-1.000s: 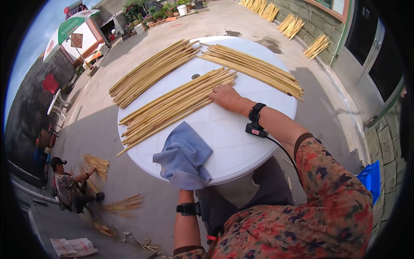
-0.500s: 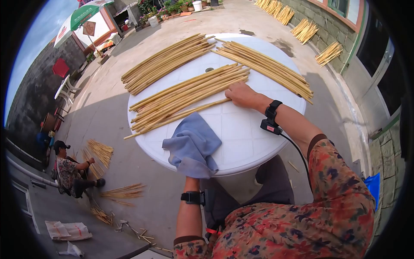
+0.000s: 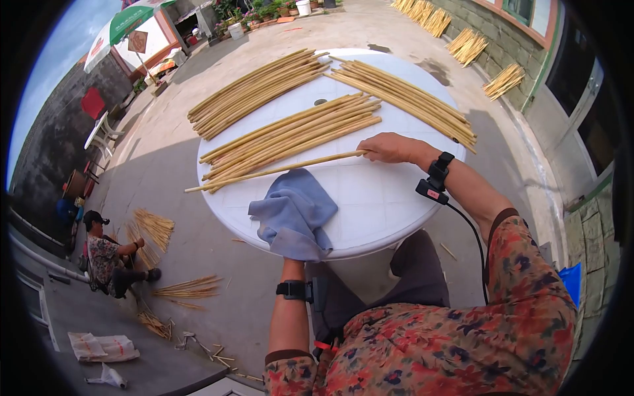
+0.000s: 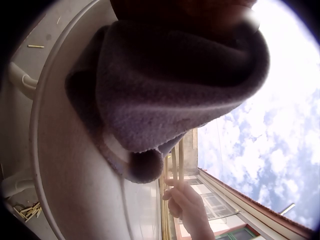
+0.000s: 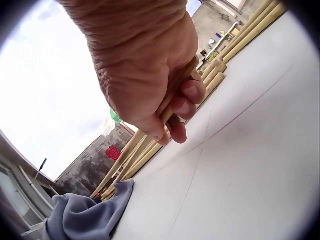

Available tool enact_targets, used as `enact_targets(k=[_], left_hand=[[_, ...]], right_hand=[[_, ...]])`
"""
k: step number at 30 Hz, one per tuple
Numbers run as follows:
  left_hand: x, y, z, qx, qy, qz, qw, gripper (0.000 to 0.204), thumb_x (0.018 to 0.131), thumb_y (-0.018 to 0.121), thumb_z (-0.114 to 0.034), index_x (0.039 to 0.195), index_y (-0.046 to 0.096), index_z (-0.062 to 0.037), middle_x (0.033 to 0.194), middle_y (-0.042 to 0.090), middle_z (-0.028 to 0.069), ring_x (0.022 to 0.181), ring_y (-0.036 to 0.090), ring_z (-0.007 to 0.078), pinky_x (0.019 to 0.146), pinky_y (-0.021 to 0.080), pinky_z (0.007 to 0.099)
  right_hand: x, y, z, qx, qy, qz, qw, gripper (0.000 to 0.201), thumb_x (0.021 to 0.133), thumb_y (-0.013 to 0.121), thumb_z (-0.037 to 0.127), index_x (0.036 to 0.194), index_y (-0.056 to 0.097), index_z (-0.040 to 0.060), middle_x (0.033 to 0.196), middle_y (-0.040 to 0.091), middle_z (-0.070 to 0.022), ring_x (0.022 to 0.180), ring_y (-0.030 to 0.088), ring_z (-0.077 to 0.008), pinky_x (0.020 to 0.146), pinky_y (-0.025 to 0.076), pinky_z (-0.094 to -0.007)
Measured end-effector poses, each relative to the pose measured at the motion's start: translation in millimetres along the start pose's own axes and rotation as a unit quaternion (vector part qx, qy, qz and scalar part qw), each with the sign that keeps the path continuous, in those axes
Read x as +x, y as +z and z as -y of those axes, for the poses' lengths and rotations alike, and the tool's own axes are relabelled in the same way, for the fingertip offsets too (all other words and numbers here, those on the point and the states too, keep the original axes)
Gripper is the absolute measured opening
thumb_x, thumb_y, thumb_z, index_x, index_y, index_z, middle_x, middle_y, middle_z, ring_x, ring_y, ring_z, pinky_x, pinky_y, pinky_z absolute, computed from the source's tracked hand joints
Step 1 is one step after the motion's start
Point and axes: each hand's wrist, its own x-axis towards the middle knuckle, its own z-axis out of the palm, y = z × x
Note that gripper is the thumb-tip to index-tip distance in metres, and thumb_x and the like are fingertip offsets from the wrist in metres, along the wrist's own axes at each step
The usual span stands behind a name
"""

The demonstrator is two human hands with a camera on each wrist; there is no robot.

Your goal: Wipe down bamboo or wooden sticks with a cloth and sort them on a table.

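My right hand (image 3: 389, 148) pinches the right end of one long straw-coloured stick (image 3: 317, 161). The stick slants across the near edge of the middle row, its left end poking past the table's rim, and overlaps the top of a blue-grey cloth (image 3: 297, 211). In the right wrist view the fingertips (image 5: 184, 107) curl round it. The cloth covers my left hand (image 4: 185, 12) at the table's front edge; its fingers are hidden in the folds. The middle row of sticks (image 3: 290, 135) lies just beyond the held one.
Two more rows lie on the white round table (image 3: 389, 204): one at back left (image 3: 257, 92), one at back right (image 3: 409, 105). A seated person (image 3: 109, 254) handles sticks on the ground at left. Stick bundles (image 3: 467, 47) lean along the right wall.
My right hand has drawn one stick out of the middle row towards me and to the right, raising its end. The left hand stays under the cloth.
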Motion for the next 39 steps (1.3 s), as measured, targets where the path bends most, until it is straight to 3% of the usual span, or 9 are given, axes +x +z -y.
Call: enact_targets(k=[4, 11, 14, 20, 29, 30, 32, 33, 39], left_hand=[[-1, 2, -3, -0.004, 0.001, 0.0, 1.0, 0.028, 0.091, 0.037, -0.034, 0.109, 0.045, -0.0136, 0.102, 0.05, 0.0022, 0.094, 0.048, 0.0174, 0.084, 0.042, 0.0313], [0, 2, -17, -0.009, 0.006, 0.005, 1.0, 0.027, 0.091, 0.038, -0.033, 0.108, 0.045, -0.0136, 0.101, 0.05, 0.0021, 0.093, 0.048, 0.0173, 0.084, 0.042, 0.0312], [0, 9, -28, -0.018, 0.015, 0.014, 1.0, 0.027, 0.091, 0.038, -0.033, 0.108, 0.045, -0.0136, 0.1, 0.05, 0.002, 0.092, 0.048, 0.0173, 0.084, 0.042, 0.0312], [-3, 63, -24, -0.05, 0.043, 0.064, 0.996, 0.026, 0.091, 0.038, -0.033, 0.108, 0.046, -0.0136, 0.099, 0.051, 0.0019, 0.092, 0.048, 0.0173, 0.083, 0.042, 0.0311], [-1, 112, 2, -0.047, 0.086, 0.121, 0.988, 0.026, 0.091, 0.039, -0.032, 0.107, 0.046, -0.0136, 0.098, 0.051, 0.0017, 0.091, 0.048, 0.0172, 0.083, 0.042, 0.0311], [-11, 138, -16, 0.158, 0.162, 0.091, 0.97, 0.021, 0.086, 0.048, -0.03, 0.094, 0.047, -0.0102, 0.085, 0.051, 0.0029, 0.078, 0.046, 0.0165, 0.071, 0.04, 0.0307], [-27, 178, -40, 0.534, 0.288, 0.021, 0.795, 0.029, 0.077, 0.066, -0.024, 0.068, 0.049, -0.0033, 0.057, 0.05, 0.0052, 0.052, 0.042, 0.0151, 0.046, 0.035, 0.0299], [-32, 174, -46, 0.538, 0.297, 0.011, 0.789, 0.028, 0.077, 0.066, -0.024, 0.068, 0.049, -0.0034, 0.058, 0.05, 0.0052, 0.053, 0.043, 0.0151, 0.047, 0.035, 0.0299], [-26, 121, -75, 0.287, 0.213, -0.01, 0.934, 0.027, 0.078, 0.064, -0.025, 0.071, 0.048, -0.0043, 0.06, 0.05, 0.0048, 0.055, 0.043, 0.0153, 0.049, 0.036, 0.0299]], right_hand=[[-20, -12, 10, 0.063, 0.029, 0.115, 0.991, 0.026, 0.086, 0.043, 0.022, 0.104, 0.056, 0.007, 0.079, 0.061, -0.0084, 0.078, 0.057, -0.0244, 0.072, 0.043, -0.0343], [-48, 13, 7, 0.202, 0.022, 0.024, 0.979, 0.028, 0.088, 0.04, 0.023, 0.105, 0.055, 0.0054, 0.075, 0.059, -0.0042, 0.068, 0.054, -0.0172, 0.066, 0.044, -0.03], [-70, 19, 37, 0.402, 0.057, 0.052, 0.912, 0.028, 0.091, 0.038, 0.021, 0.109, 0.05, 0.003, 0.072, 0.054, -0.0021, 0.051, 0.041, -0.0065, 0.044, 0.038, -0.0211], [-86, 47, 91, 0.516, 0.067, 0.042, 0.853, 0.026, 0.092, 0.036, 0.022, 0.106, 0.048, 0.0034, 0.073, 0.054, -0.0018, 0.051, 0.044, -0.0047, 0.043, 0.04, -0.0197], [-86, 81, 138, 0.147, 0.065, -0.12, 0.98, 0.017, 0.082, 0.047, 0.013, 0.09, 0.041, -0.001, 0.081, 0.059, -0.0244, 0.07, 0.06, -0.0376, 0.057, 0.047, -0.0465], [-88, 75, 142, 0.129, 0.078, -0.116, 0.982, 0.017, 0.081, 0.047, 0.011, 0.09, 0.041, -0.0017, 0.08, 0.059, -0.0231, 0.07, 0.06, -0.0364, 0.057, 0.047, -0.0456], [-94, 70, 143, 0.113, 0.092, -0.113, 0.983, 0.017, 0.079, 0.048, 0.008, 0.09, 0.041, -0.0023, 0.079, 0.059, -0.0218, 0.069, 0.061, -0.0352, 0.057, 0.048, -0.0448], [-100, 70, 141, 0.089, 0.068, -0.13, 0.985, 0.016, 0.079, 0.047, 0.008, 0.091, 0.042, -0.0016, 0.077, 0.058, -0.0202, 0.068, 0.06, -0.0348, 0.057, 0.048, -0.0443], [-177, 84, 120, 0.016, 0.022, -0.133, 0.991, 0.013, 0.079, 0.047, 0.007, 0.09, 0.043, 0.0018, 0.074, 0.055, -0.013, 0.065, 0.059, -0.031, 0.053, 0.047, -0.0402]])
